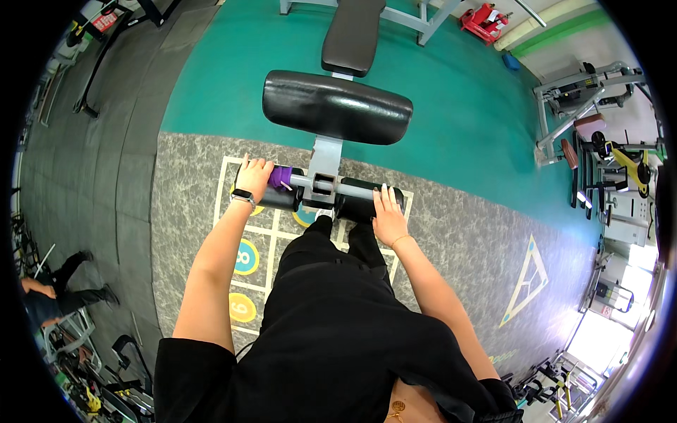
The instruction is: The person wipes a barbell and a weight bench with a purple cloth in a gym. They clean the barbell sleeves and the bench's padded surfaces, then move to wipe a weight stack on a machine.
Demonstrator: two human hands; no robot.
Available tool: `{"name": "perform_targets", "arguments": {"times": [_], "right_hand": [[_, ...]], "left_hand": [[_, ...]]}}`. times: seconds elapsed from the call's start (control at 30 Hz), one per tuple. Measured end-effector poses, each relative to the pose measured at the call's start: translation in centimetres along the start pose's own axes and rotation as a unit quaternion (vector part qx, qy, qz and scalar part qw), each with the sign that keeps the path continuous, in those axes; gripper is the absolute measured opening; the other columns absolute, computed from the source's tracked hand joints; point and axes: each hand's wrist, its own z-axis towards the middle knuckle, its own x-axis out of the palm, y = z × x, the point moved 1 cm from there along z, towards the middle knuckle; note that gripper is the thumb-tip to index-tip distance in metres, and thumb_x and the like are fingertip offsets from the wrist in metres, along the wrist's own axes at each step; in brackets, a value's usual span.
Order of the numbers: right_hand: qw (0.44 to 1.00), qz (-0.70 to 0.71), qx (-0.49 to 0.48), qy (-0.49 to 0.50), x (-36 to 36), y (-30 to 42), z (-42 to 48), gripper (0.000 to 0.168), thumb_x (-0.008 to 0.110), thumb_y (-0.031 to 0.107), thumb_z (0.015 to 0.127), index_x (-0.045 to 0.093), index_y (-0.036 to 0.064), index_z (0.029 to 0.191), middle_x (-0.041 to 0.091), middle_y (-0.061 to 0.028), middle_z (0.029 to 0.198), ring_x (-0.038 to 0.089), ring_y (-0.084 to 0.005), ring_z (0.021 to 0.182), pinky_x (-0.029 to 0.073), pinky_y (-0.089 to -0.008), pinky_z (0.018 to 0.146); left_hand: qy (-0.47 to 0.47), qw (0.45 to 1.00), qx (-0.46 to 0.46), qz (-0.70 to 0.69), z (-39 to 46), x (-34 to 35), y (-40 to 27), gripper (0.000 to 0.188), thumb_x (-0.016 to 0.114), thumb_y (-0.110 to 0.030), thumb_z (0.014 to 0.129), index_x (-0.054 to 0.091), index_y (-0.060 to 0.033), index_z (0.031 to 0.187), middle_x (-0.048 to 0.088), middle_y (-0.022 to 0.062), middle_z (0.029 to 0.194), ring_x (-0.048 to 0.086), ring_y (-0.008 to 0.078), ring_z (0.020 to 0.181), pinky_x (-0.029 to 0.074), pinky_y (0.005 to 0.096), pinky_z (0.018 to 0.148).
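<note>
Before me is a padded exercise bench with a grey metal crossbar [357, 191] and black foam rollers, one to each side of the post [326, 153]. My left hand [255, 178], with a smartwatch [243, 196] at its wrist, curls over the bar's left end, its thumb hidden. Right beside it, purple cloth [280, 177] is wrapped around the bar. Over the bar's other end lies my right hand [390, 217], fingers nearly straight, against the right roller [355, 209]. The left roller [283, 198] is partly covered by my left hand.
Beyond the bar are a wide black bolster pad [337, 107] and a long bench pad [353, 37]. Red dumbbells in a case [485, 24] sit by the far wall. Weight machines [576, 113] line the right side. A person [58, 293] is at the far left.
</note>
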Motion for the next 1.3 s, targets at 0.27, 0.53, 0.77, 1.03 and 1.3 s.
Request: {"name": "perform_targets", "arguments": {"times": [0.27,0.53,0.77,1.03,1.3], "right_hand": [[1.0,0.007,0.003,0.018,-0.3,0.0,0.2,0.07,0.056,0.013,0.082,0.022,0.007,0.143,0.013,-0.016,0.152,0.013,-0.0326,0.14,0.024,-0.0422,0.111],[0.998,0.038,0.026,0.033,-1.2,0.1,0.1,0.072,0.057,0.014,0.082,0.022,0.011,0.144,0.013,-0.0123,0.152,0.013,-0.0293,0.141,0.021,-0.0419,0.112],[0.998,0.036,0.046,0.018,-0.6,0.6,0.4,0.067,0.052,0.01,0.081,0.026,0.012,0.143,0.017,-0.0123,0.152,0.014,-0.0283,0.141,0.022,-0.0425,0.112],[0.991,0.118,0.052,0.031,-0.9,-0.1,0.8,0.062,0.054,0.022,0.084,0.031,0.009,0.141,0.019,-0.0159,0.15,0.014,-0.0317,0.14,0.023,-0.0443,0.111],[0.646,0.752,0.118,-0.067,-4.8,2.5,3.3,0.055,0.063,0.02,0.088,0.039,0.005,0.136,0.056,-0.0083,0.112,0.055,-0.0139,0.098,0.047,-0.025,0.082]], "left_hand": [[0.014,0.995,0.033,-0.091,2.8,1.5,-8.0,0.033,0.062,-0.009,0.071,0.055,-0.0102,0.103,0.062,0.0082,0.096,0.058,0.0273,0.097,0.043,0.0382,0.083],[-0.005,0.993,0.071,-0.097,0.7,0.4,0.7,0.041,0.071,-0.006,0.062,0.054,-0.0091,0.098,0.059,0.0106,0.094,0.056,0.0307,0.095,0.045,0.0414,0.081],[0.127,0.991,-0.026,-0.042,0.6,-0.3,2.0,0.036,0.063,-0.002,0.071,0.053,-0.0067,0.106,0.058,0.0145,0.105,0.055,0.0348,0.101,0.047,0.0444,0.084],[0.036,0.946,0.09,-0.31,5.1,-11.6,-6.0,0.026,0.06,-0.001,0.075,0.053,-0.002,0.1,0.059,0.0182,0.097,0.055,0.0392,0.096,0.044,0.0438,0.081],[-0.001,0.899,0.221,-0.377,4.9,-8.2,-17.7,0.059,0.072,-0.012,0.069,0.05,-0.0048,0.123,0.052,0.0185,0.122,0.045,0.0349,0.12,0.038,0.04,0.101]]}}
